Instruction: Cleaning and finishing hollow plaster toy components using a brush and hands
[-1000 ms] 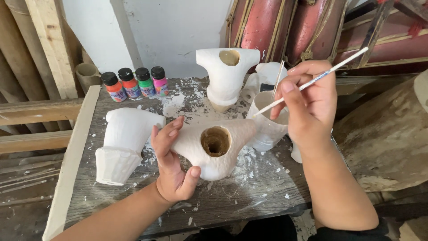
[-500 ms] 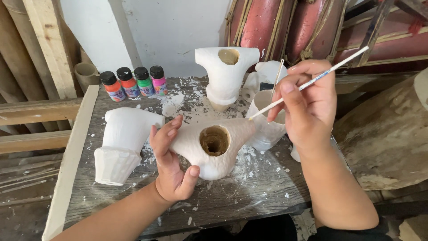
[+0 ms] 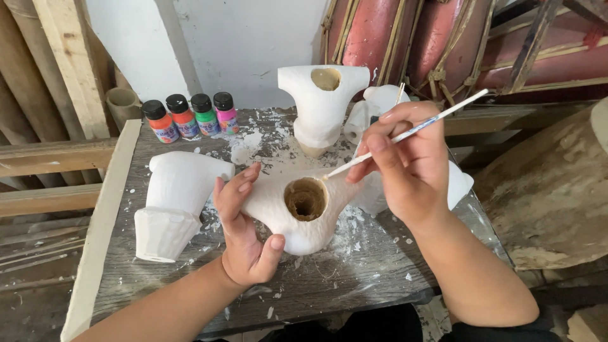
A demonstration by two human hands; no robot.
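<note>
The right hand [image 3: 408, 161] pinches a thin white paintbrush [image 3: 411, 132] between thumb and the first 2 fingers, closed tight on the shaft. The brush runs on a slant, its handle end up and away to the right of the fingers, its tip down and to their left, touching the upper rim of the white hollow piece [image 3: 304, 212] just beside the brown hole in its middle. That piece lies directly below and left of the right fingertips, its long axis across the table from left to right.

The left hand [image 3: 244, 234] is the nearer one to the piece: the fingers curl loosely, half open, against its left flank, and the thumb presses its lower edge, so the hand cups it rather than clamps it. The left forearm comes in from the lower left, the right forearm from the lower right, wrist bent down over the work.

Just left of the left fingers lies another white cast [image 3: 171, 209] on its side. Beyond the right fingers stands a third white cast [image 3: 322, 104], upright. Farther left of that, 4 small paint bottles [image 3: 190, 117] stand in a row on the paint-flecked table [image 3: 354, 278].
</note>
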